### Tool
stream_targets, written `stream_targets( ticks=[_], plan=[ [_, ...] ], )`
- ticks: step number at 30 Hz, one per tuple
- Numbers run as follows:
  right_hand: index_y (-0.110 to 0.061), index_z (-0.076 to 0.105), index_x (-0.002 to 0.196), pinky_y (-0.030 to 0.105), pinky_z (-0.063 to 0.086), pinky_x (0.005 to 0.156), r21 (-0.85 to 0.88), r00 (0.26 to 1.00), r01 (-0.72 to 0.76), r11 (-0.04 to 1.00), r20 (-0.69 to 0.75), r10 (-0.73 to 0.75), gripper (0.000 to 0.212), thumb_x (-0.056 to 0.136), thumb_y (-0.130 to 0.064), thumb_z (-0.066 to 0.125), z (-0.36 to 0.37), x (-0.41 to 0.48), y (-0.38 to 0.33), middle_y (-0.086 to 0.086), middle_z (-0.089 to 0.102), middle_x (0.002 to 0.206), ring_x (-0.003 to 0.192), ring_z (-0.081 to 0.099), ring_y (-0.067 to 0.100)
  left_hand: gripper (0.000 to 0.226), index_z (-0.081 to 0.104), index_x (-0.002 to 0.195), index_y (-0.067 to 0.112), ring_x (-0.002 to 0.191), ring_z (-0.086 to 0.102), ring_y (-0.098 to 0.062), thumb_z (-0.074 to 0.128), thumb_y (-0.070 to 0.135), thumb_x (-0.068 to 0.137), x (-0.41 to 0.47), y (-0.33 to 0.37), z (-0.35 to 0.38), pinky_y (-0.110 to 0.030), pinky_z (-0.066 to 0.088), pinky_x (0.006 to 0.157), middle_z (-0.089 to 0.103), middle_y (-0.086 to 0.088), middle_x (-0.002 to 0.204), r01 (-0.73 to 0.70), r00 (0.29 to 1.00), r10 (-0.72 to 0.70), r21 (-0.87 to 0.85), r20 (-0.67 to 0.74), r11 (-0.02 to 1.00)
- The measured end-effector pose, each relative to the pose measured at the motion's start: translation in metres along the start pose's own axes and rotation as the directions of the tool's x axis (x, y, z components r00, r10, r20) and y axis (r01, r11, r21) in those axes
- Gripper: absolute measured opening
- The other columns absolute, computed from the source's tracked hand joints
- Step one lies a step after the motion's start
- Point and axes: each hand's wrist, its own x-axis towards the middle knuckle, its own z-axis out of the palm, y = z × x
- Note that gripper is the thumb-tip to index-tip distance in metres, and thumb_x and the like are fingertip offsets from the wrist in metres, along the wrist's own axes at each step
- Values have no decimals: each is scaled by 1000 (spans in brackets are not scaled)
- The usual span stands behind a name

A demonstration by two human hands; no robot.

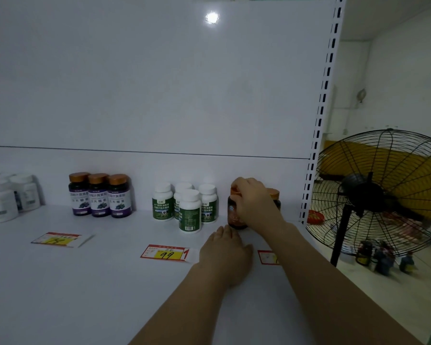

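A dark brown bottle with an orange cap stands on the white shelf near its right end. My right hand grips this bottle from above, fingers curled round the cap. A second brown bottle stands behind it, mostly hidden by the hand. My left hand lies flat on the shelf just in front of the gripped bottle, fingers straight, holding nothing.
Several white bottles with green labels stand left of the brown ones, three purple-labelled bottles further left, white jars at the far left. Price tags lie along the shelf front. A black floor fan stands to the right, small bottles at its foot.
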Motion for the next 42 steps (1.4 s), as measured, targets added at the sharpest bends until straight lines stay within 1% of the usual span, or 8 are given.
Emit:
stream_targets(
  ticks=[4,7,11,14,16,24,35,42],
  plan=[
    [-10,66,105,21,38,77,242,992,-102,965,-45,116,19,88,-18,64,-33,10,-7,9,62,98,92,54,20,42,50,122,11,115,51,-23,44,42,94,-1,4,-10,-32,42,93,54,-7,126,51,984,-75,-150,-159,987],
    [-19,69,101,15,41,78,445,965,-216,869,-36,259,20,83,-28,70,-62,11,-11,-2,64,100,91,55,9,31,54,98,18,96,59,-13,66,42,82,0,5,-22,-25,48,78,60,7,101,4,940,-181,-520,-289,854],
    [-22,72,94,28,54,79,676,932,-292,676,43,360,18,79,-32,74,-76,2,-9,-6,69,97,93,62,11,42,56,106,20,77,56,3,80,25,72,-4,3,-37,-3,39,53,61,15,91,-123,966,-127,-835,-225,536],
    [-25,75,88,43,55,87,748,925,-295,595,67,375,15,77,-35,75,-77,-1,-5,-9,71,93,96,65,13,45,60,111,16,77,63,-2,81,21,71,-9,2,-41,-5,44,57,68,2,91,-166,974,-78,-901,-214,400],
    [-25,76,89,42,55,88,792,925,-287,539,83,370,13,79,-33,74,-79,-1,-3,-10,72,93,96,66,12,44,60,109,17,73,66,0,81,18,70,-11,1,-43,-6,46,59,69,2,88,-186,971,-76,-917,-226,353],
    [-17,74,98,22,55,79,823,953,-252,509,120,278,17,86,-26,66,-76,-5,-3,-6,73,97,94,67,9,45,62,107,16,76,63,-2,83,18,67,-13,3,-45,-7,48,60,68,5,90,-194,970,-58,-893,-237,405],
    [-12,73,104,16,54,73,832,962,-229,506,113,250,21,87,-24,65,-77,-6,-1,-4,72,99,92,67,7,47,61,110,17,80,63,-3,82,18,69,-17,5,-47,-6,48,60,67,4,93,-193,972,-44,-890,-232,414],
    [-12,67,111,44,53,92,867,937,-283,410,158,313,26,90,-27,61,-79,-6,6,-1,69,103,102,65,19,43,64,112,21,88,66,-3,78,27,72,-18,4,-49,-17,48,80,72,5,94,-199,977,-10,-922,-214,332]
  ],
)
